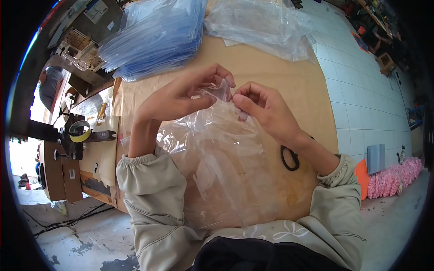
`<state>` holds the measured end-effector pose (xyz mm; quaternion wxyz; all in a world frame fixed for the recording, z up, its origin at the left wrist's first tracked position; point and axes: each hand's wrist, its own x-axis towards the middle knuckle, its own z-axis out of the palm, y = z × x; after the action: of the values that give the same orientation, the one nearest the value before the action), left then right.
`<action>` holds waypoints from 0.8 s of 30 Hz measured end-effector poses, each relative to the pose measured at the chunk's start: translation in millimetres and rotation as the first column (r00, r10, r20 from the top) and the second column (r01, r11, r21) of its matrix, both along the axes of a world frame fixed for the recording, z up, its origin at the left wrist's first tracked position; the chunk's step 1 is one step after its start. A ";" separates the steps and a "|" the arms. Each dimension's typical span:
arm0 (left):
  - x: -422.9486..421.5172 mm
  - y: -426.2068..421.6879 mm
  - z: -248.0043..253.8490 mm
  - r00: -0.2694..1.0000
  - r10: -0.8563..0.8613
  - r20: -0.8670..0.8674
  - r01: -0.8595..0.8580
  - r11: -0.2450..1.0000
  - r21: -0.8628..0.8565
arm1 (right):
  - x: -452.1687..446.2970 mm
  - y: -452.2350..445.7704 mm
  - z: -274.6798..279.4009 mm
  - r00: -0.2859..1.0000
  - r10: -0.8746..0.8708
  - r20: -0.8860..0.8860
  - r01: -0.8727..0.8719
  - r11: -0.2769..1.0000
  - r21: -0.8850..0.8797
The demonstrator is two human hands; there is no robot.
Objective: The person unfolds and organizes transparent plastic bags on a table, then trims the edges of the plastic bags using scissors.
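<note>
A clear plastic bag (230,153) lies crumpled over the middle of the brown table, its upper end raised between my two hands. My left hand (183,97) curls round that raised end, with thumb and fingers on the thin film. Close beside it, my right hand (266,106) pinches the edge of the same plastic between thumb and fingertips. Whether the bag is open at that edge I cannot tell. Under my right wrist shows the black handle of what looks like scissors (290,159); the rest is hidden.
A thick stack of bluish plastic sheets (156,38) sits at the table's far left. Beyond my hands, more clear plastic bags (262,27) are piled. At left, a metal machine part holds a yellow tape roll (80,131). A pink fluffy bundle (393,178) rests on the floor at right.
</note>
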<state>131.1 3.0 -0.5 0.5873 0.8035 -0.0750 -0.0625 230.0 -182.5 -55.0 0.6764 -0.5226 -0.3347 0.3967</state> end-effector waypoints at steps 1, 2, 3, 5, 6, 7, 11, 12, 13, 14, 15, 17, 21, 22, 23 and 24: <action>0.5 -0.6 -0.5 1.000 -0.003 0.026 0.003 1.000 0.018 | 2.2 2.1 -0.6 0.999 -0.017 0.031 0.016 1.000 0.022; 1.4 -0.2 -3.7 0.998 0.000 0.066 -0.002 1.000 0.026 | 3.4 3.3 -1.4 0.998 -0.034 0.062 0.031 0.999 0.045; 2.3 0.6 -8.6 0.994 0.003 0.107 -0.007 0.999 0.033 | 3.7 2.6 -1.6 0.996 -0.050 0.079 0.047 0.998 0.039; 4.1 -0.8 -13.4 0.987 0.024 0.156 -0.028 0.999 0.019 | 3.3 -0.8 -0.5 0.989 -0.087 0.116 0.084 0.996 0.028; 3.9 -3.5 -14.3 0.986 0.042 0.164 -0.043 0.999 -0.001 | 2.9 -1.3 0.4 0.986 -0.104 0.129 0.100 0.994 0.033; 4.5 -6.6 -15.0 0.984 0.059 0.171 -0.056 0.998 -0.023 | 2.6 -1.9 1.7 0.983 -0.121 0.141 0.117 0.992 0.038; 9.7 -18.4 -15.0 0.974 0.226 -0.004 -0.224 0.965 -0.134 | 1.9 -4.2 0.6 0.956 -0.169 0.240 0.167 0.986 0.028; 10.6 -20.0 -16.1 0.971 0.239 0.006 -0.236 0.962 -0.136 | 1.6 -4.2 0.7 0.955 -0.174 0.238 0.172 0.985 0.031; 10.9 -21.1 -17.2 0.968 0.252 0.014 -0.248 0.959 -0.138 | 1.1 -4.3 0.8 0.955 -0.180 0.235 0.177 0.984 0.034; 11.2 -21.6 -17.8 0.965 0.261 0.019 -0.256 0.958 -0.131 | 0.9 -4.5 0.6 0.954 -0.187 0.232 0.183 0.982 0.037; 11.7 -21.7 -18.0 0.963 0.269 0.024 -0.265 0.956 -0.124 | 1.7 -5.1 0.0 0.956 -0.176 0.236 0.176 0.984 0.020; 11.4 -22.9 -18.0 0.954 0.298 0.027 -0.295 0.951 -0.097 | 4.1 -7.0 -0.8 0.957 -0.156 0.244 0.163 0.987 -0.009; 11.3 -23.9 -17.0 0.900 0.432 0.058 -0.432 0.902 -0.011 | 5.7 -13.3 5.9 0.989 -0.023 0.148 0.038 0.994 -0.099; 11.5 -23.9 -17.0 0.876 0.476 0.077 -0.478 0.878 0.011 | 8.1 -16.9 3.0 0.993 0.029 0.119 -0.015 0.993 -0.118; 11.5 -24.0 -16.3 0.864 0.498 0.078 -0.502 0.864 0.039 | 10.2 -19.8 2.1 0.993 0.081 0.089 -0.068 0.988 -0.136; 11.5 -23.9 -15.2 0.851 0.519 0.081 -0.525 0.849 0.068 | 11.9 -21.7 3.8 0.992 0.084 0.099 -0.067 0.985 -0.157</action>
<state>142.6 -20.9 -15.8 0.5438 0.8201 0.1315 0.1198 241.9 -204.2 -51.3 0.6000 -0.5803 -0.3580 0.4185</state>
